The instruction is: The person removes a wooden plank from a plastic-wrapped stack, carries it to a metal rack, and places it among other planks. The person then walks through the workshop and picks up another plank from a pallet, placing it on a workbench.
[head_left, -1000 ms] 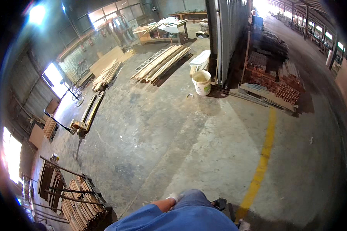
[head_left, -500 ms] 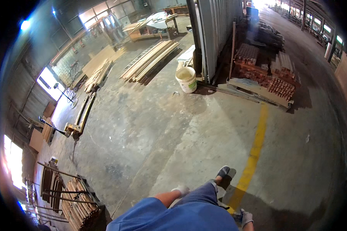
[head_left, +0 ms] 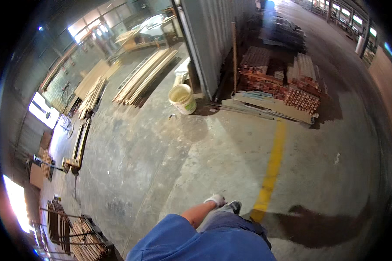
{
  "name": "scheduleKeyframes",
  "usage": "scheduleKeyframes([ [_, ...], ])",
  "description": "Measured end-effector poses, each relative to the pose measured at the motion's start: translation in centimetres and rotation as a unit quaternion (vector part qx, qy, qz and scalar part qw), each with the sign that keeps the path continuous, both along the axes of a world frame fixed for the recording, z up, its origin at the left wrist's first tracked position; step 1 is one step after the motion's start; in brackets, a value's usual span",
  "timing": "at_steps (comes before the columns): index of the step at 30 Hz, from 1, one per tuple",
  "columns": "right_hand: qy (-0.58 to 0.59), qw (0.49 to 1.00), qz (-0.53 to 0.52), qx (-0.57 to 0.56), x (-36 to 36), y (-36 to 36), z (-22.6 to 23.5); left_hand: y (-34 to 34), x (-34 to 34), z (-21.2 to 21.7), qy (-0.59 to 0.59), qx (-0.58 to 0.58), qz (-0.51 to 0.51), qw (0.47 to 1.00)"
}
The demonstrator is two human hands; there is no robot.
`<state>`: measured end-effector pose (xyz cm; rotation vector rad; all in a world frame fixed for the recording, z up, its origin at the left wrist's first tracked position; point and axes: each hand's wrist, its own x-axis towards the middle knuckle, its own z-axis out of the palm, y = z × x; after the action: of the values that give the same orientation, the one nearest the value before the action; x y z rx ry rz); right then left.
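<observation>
Left hand (head_left: pixel 217 200), pale-gloved: lower centre, beside dark shoe (head_left: pixel 236 206), grip indeterminable | Right hand: outside frame, grip indeterminable | Yellow floor line (head_left: pixel 270 172): right of centre | Bucket (head_left: pixel 187 107), whitish: upper centre-left | Long boards (head_left: pixel 146 77), stacked: upper left | Wood bundles (head_left: pixel 301 100): upper right

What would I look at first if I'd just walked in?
Probably the bright yellow line along the floor, right of the middle. Then maybe the pale bucket near the end of the grey wall. At the bottom is a blue shirt, with the gloved left hand ahead of it.
</observation>
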<state>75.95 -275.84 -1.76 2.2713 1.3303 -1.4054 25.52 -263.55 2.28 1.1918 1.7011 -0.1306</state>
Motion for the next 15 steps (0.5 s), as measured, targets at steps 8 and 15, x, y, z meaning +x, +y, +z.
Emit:
scheduleKeyframes([
  [8,-0.007,0.998,-0.052,-0.018,5.2,6.4,-0.6,14.3,4.0,0.4,-0.005,0.03,0.084,0.996],
  [15,-0.038,0.999,0.004,-0.012,16.4,13.5,-6.0,16.3,13.2,-7.1,0.109,-0.105,-0.153,0.977],
])
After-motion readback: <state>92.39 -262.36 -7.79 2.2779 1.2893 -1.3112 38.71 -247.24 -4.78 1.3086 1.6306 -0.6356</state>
